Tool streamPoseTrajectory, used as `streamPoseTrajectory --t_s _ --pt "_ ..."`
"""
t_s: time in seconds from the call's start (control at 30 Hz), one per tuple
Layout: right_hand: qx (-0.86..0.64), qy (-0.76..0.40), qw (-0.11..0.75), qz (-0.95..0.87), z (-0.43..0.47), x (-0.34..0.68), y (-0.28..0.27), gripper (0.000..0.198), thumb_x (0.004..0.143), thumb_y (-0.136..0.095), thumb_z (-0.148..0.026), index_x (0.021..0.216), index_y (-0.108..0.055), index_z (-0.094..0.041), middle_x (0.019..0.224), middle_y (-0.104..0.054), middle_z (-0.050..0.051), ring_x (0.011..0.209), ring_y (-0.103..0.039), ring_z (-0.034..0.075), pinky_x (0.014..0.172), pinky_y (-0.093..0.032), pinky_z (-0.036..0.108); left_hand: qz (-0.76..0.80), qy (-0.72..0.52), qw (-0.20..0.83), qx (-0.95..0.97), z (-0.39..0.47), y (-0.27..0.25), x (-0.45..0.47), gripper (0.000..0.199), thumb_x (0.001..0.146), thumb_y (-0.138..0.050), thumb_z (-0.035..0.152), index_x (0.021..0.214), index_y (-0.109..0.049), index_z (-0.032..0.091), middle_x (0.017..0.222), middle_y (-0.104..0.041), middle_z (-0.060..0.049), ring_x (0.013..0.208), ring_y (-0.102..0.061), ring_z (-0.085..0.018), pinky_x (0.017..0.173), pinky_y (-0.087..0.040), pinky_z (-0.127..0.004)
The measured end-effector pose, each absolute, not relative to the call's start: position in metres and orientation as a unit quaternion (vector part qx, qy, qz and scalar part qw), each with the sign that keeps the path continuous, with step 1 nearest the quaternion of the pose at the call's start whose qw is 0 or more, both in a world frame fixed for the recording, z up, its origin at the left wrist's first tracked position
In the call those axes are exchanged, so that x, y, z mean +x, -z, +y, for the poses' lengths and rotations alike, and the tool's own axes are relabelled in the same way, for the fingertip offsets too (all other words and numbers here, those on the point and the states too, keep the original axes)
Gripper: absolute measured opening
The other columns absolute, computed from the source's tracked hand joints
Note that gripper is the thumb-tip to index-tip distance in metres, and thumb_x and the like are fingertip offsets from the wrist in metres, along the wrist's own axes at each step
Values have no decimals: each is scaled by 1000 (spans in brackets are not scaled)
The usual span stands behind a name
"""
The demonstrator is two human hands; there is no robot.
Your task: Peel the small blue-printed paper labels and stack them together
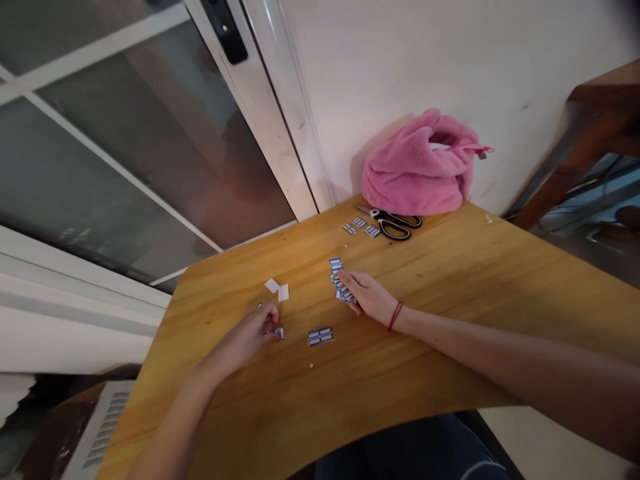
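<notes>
My right hand [367, 295] is closed around a fanned bunch of small blue-bordered white label sheets [336, 265], with the thumb on top. My left hand [260, 325] is lower over the table, its fingers curled in a pinch at a similar label sheet [280, 332], which they partly cover. Whether that sheet is lifted or still touches the wood I cannot tell. Between the hands, a flat label sheet [321, 336] with blue borders lies on the table. Just beyond my left hand are two plain white pieces [283, 292], and a bit of blue shows beside its fingers.
The wooden table [400, 373] meets a white wall and a glazed door [200, 133]. At the back lie black-handled scissors [395, 228] beside several small label pieces [359, 223]. A pink plush bag [417, 167] leans on the wall. Tiny white scraps dot the wood.
</notes>
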State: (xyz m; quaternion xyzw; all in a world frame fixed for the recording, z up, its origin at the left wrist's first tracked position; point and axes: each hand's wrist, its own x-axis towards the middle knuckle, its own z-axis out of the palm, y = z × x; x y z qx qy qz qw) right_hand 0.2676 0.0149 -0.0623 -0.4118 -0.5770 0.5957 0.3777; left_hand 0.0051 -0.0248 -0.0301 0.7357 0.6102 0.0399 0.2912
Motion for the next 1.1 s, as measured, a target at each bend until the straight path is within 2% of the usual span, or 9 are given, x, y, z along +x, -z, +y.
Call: streamPoseTrajectory --t_s 0.13,0.3,0.43,0.5,0.57,0.67,0.77,0.93,1.1 --pt "-407 -607 358 -581 14 267 64 37 94 -30 -40 68 -42 -18 36 -41 -7 30 -35 6 33 -25 16 608 -59 347 712 -17 22 13 9 71 -56 26 71 -50 19 66 -49 3 65 -48 -13 61 -35 -24" --pt "-388 -597 335 -618 13 268 68 40 94 -28 -45 70 -44 -17 39 -44 -6 31 -35 6 33 -26 17 557 -140 416 705 -6 -14 54 17 72 -62 32 72 -52 18 72 -55 2 70 -51 -13 64 -39 -23" --pt "-346 -569 293 -686 13 270 69 39 95 -29 -45 75 -47 -16 45 -47 -5 36 -38 6 40 -30 17 516 -150 348 768 12 -35 87 16 75 -61 34 74 -58 18 74 -57 1 71 -52 -13 65 -40 -24" --pt "-319 -564 274 -711 14 272 69 39 94 -30 -46 76 -47 -16 48 -48 -4 41 -41 6 44 -32 18 470 -123 285 826 24 -38 97 15 74 -63 33 75 -62 18 85 -57 -1 80 -52 -15 72 -40 -26" --pt "-309 -555 258 -727 15 274 69 41 93 -32 -48 71 -46 -16 49 -47 -4 44 -41 7 47 -32 18 443 -76 269 852 35 -37 103 13 71 -67 29 74 -62 18 90 -56 -1 83 -52 -15 73 -40 -26" --pt "-299 -538 235 -752 18 276 70 45 90 -38 -51 63 -44 -16 49 -45 -4 45 -39 7 48 -31 19 439 10 319 840 44 -33 106 11 70 -67 24 72 -58 17 73 -55 1 68 -50 -12 60 -37 -23" --pt "-269 -547 217 -763 20 277 70 44 89 -41 -51 66 -47 -15 51 -44 -4 46 -38 6 47 -30 19 425 33 386 818 43 -29 104 12 70 -65 21 74 -55 17 64 -52 4 61 -47 -11 54 -34 -21" --pt "-260 -609 186 -726 22 276 70 35 91 -39 -47 89 -54 -14 55 -45 -6 43 -38 5 43 -30 17 450 -51 455 767 32 -12 91 12 74 -59 22 83 -55 18 72 -57 3 67 -52 -12 61 -39 -23" --pt "-265 -648 180 -691 25 275 71 21 88 -47 -35 84 -50 -14 59 -49 -5 46 -43 4 43 -34 15 495 -131 478 714 19 10 76 12 76 -60 28 79 -58 16 70 -58 1 66 -52 -11 64 -40 -23"
